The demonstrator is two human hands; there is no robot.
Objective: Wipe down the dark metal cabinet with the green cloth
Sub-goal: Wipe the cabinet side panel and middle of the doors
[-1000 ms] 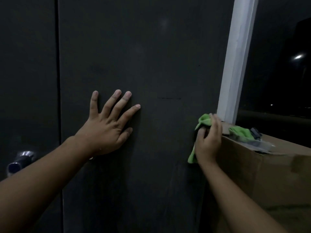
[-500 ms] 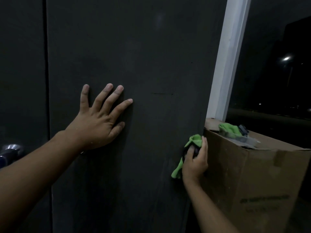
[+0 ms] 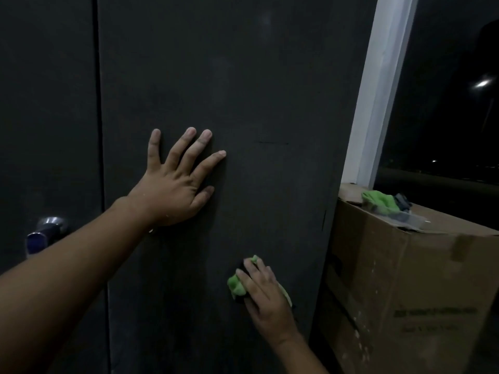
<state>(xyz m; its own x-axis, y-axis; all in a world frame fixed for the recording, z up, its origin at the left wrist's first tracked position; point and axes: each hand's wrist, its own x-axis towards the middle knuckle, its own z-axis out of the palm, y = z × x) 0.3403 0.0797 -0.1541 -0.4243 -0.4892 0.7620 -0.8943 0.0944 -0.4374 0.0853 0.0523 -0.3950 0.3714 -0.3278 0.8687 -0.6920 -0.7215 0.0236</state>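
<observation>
Cloth under fingers of right hand, against dark cabinet.

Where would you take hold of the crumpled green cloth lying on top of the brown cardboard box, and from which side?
Pinch the crumpled green cloth by its bunched left end, coming down from above. It lies loose on the brown cardboard box, a dark object sits against its right end and a white post stands behind, so that approach looks clearest.

In dim light, a white post rises behind a cardboard box beside a dark window.
</observation>
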